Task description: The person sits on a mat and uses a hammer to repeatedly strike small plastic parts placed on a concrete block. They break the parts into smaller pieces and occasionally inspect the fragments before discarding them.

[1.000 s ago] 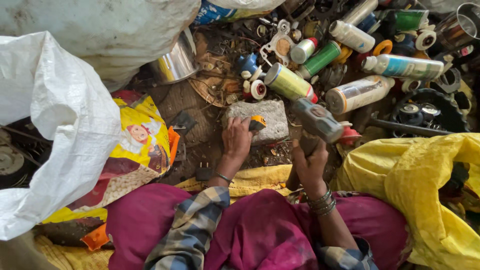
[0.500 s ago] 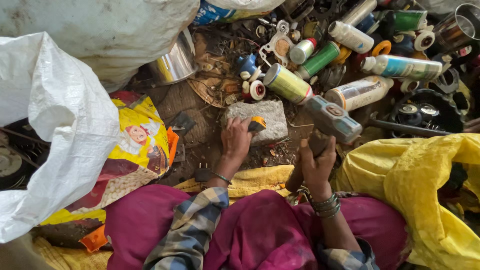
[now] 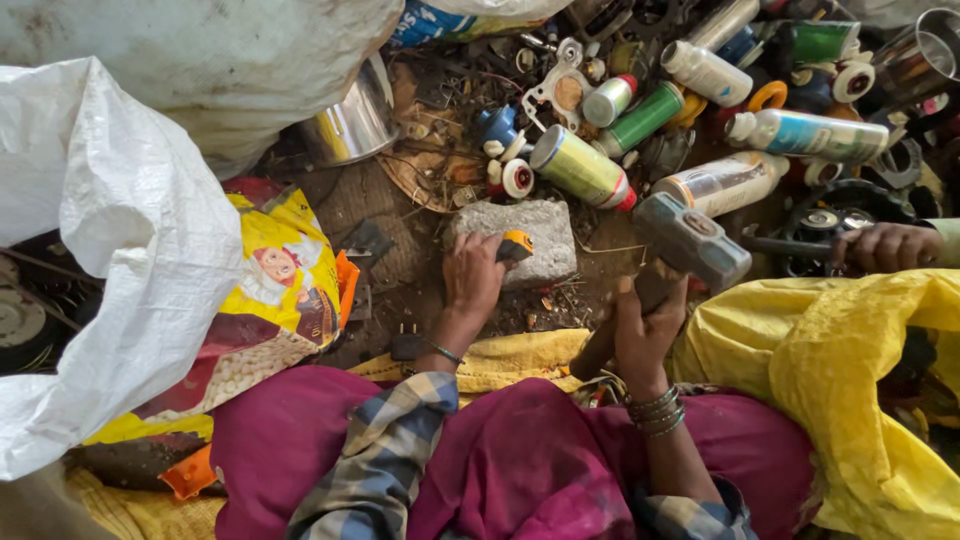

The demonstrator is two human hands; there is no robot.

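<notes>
Pinning yellow-black piece (image 3: 515, 245) on stone block (image 3: 515, 240) with left hand (image 3: 472, 275); right hand (image 3: 645, 325) clenched round hammer (image 3: 690, 240), raised just right.

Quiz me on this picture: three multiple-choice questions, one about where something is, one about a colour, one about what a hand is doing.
1. The small yellow-and-black piece lies:
A on the grey stone block
B inside the steel pot
C on the white sack

2. The cloth at lower right is:
A blue
B yellow
C black

3. The right hand:
A is flat and empty
B grips the hammer
C holds a spray can

Answers: 1 A, the left hand pins it on the block. 2 B, plainly yellow. 3 B, fingers wrap its handle, head raised.
</notes>
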